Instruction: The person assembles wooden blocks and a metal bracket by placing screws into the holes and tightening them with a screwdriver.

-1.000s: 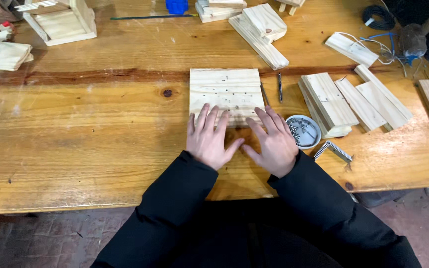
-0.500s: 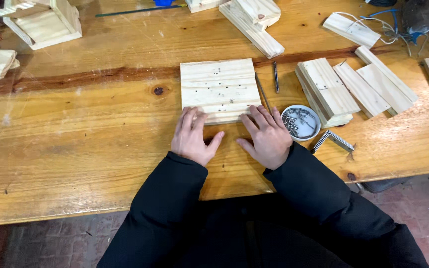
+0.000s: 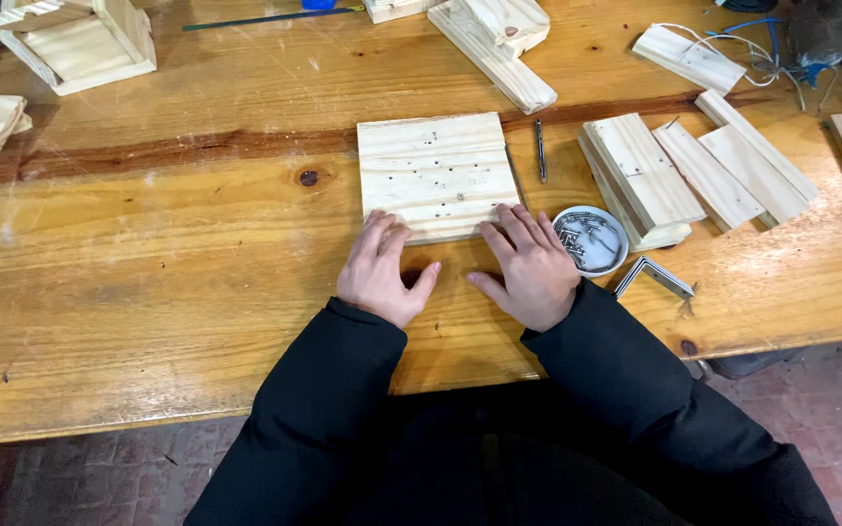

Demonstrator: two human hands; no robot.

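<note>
Your left hand (image 3: 380,276) and right hand (image 3: 530,265) are sliding back toward you, now lying flat and open, gripping nothing, fingertips just touching the six o'clock edge of the wooden panel (image 3: 438,173), leaving it free on the table (image 3: 148,253).

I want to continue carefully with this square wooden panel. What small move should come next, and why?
Probably curl the fingertips of the left hand and right hand under the panel near edge to lift it: both lie flat there, gripping nothing.
</note>
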